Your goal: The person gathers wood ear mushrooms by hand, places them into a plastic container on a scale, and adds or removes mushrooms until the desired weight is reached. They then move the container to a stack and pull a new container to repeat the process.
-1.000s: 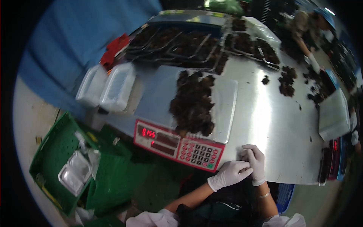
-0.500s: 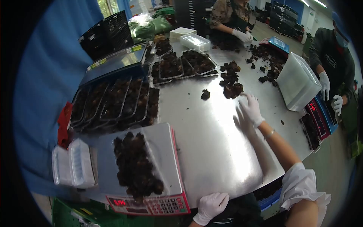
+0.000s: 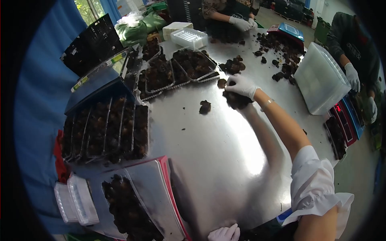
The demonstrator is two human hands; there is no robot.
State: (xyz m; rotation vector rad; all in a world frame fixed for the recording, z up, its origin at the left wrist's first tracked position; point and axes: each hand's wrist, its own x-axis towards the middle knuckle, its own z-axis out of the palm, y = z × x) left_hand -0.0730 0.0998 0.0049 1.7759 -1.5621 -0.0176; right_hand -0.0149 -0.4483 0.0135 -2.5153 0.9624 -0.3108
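My right hand (image 3: 240, 86), in a white glove, reaches over the metal table, its fingers curled at a small pile of dark mushroom-like pieces (image 3: 237, 100). Its thumb and fingertips pinch down beside one brownish piece (image 3: 221, 83); whether they hold a piece is hidden. My left hand (image 3: 224, 233), also gloved, rests at the table's near edge with its fingers curled, partly cut off by the frame. To its left is a scale (image 3: 163, 188) bearing a clear tray of dark pieces (image 3: 130, 211). A lone dark piece (image 3: 205, 107) lies left of my right hand.
Filled clear trays (image 3: 108, 128) stand at the left, more (image 3: 161, 74) at the back. Empty trays (image 3: 82, 201) lean beside the scale. A stack of white trays (image 3: 321, 80) and another scale (image 3: 345, 116) are at the right. Gloved co-workers' hands (image 3: 241, 24) are across the table.
My right hand has moved left onto the dark pieces and its fingers have bent inward. The view has shifted, so the near scale and my left hand sit lower in the frame.
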